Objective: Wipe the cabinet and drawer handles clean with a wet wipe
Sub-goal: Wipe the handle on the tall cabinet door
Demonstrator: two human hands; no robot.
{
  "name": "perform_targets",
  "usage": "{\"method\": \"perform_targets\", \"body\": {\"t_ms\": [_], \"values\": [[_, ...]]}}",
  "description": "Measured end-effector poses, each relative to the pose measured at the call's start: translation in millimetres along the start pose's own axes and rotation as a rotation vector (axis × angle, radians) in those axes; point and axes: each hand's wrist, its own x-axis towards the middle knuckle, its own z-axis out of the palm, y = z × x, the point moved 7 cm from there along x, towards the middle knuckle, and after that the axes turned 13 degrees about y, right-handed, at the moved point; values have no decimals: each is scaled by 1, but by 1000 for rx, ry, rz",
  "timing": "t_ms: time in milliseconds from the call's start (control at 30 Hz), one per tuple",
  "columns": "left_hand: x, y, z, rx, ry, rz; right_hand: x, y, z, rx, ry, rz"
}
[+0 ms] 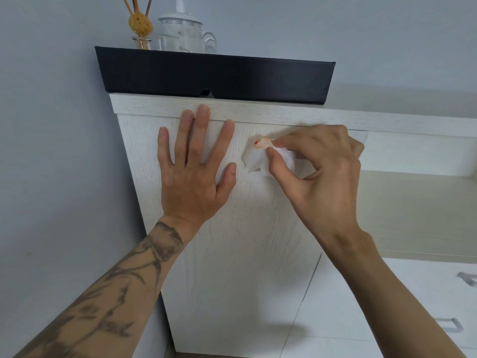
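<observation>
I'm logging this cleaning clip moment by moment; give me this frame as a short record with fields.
left hand: flat on the door, fingers spread
right hand: pinches the wipe at the door's top
wipe: white, crumpled, orange-red stain on top
cabinet top: black box, teapot, reed diffuser
drawer handles: two, lower right, untouched

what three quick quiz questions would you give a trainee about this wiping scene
1. True or false: the left hand lies flat, fingers spread, on the cabinet door.
2. Which hand pinches the wet wipe? A) left hand B) right hand
3. Fill in: the box above that door is ____ in colour.
Key: 1 true; 2 B; 3 black
</observation>
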Motion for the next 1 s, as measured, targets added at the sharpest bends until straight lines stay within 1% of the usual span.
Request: {"method": "perform_targets", "body": {"t_ms": [167,267,433,600,667,733,833,1000], "values": [[1,1,-1,-4,-3,0,2,-3,5,-44,-59,-53],[1,1,-2,-2,-3,2,5,10,-11,-46,-52,-81],[2,2,-4,-11,5,-4,5,37,-40,-69,-10,-44],[2,3,-2,-2,-9,9,3,8,-5,-20,-40,-120],[2,3,-1,-4,-9,10,4,8,-2,-12,-48,-141],[1,2,-1,-1,-4,-2,4,21,-15,-18,-29,-124],[1,1,-3,5,-1,-14,1,45,-39,-57,16,-51],[2,2,-3,10,-9,-1,-3,55,-53,-68,91,18]]}}
